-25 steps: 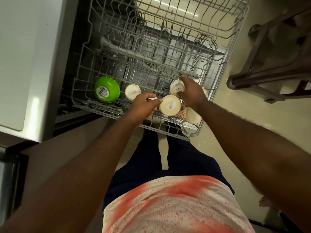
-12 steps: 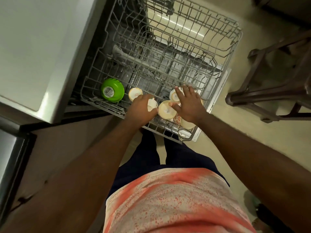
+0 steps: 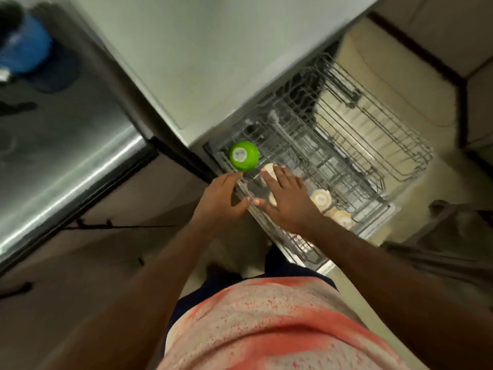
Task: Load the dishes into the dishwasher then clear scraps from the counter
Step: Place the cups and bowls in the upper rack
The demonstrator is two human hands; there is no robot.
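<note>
Both hands hover open over the wire rack's [image 3: 373, 145] near edge: the left hand [image 3: 222, 200] beside an upturned green bowl [image 3: 244, 156], the right hand [image 3: 286, 198] above cream cups [image 3: 321, 198].

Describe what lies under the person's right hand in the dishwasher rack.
Under the right hand, cream cups show only as edges peeking out beside it, in the wire rack. The palm hides the rest of them.
</note>
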